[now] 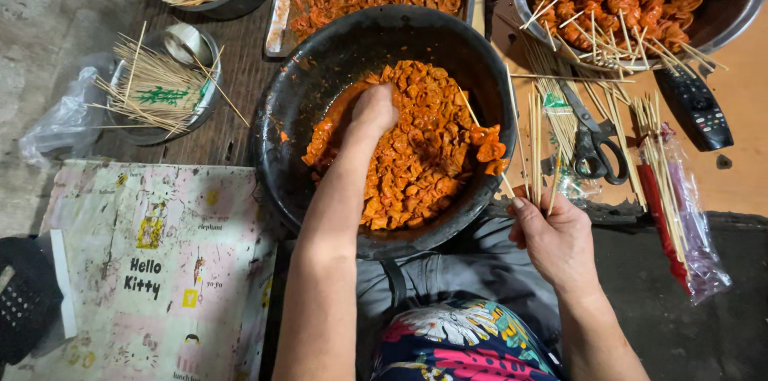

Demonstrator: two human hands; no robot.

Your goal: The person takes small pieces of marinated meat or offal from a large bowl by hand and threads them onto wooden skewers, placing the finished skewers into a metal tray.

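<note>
A big black bowl (304, 77) rests in front of me, half full of orange marinated meat pieces (424, 149). My left hand (372, 109) is plunged into the meat with its fingers buried, so its grip is hidden. My right hand (552, 233) sits at the bowl's right rim, pinching a thin bamboo skewer (490, 151) that has orange pieces threaded near its far end. Several loose skewers (534, 137) lie just beyond that hand.
Scissors (592, 141), a black remote (700, 105) and a bag of skewers (680, 205) lie right. A metal bowl of skewered meat (736, 5) and a tray of meat (282, 13) stand behind. Left are skewer-filled bowls (156, 81), a plastic bag (68, 121) and a patterned mat (160, 269).
</note>
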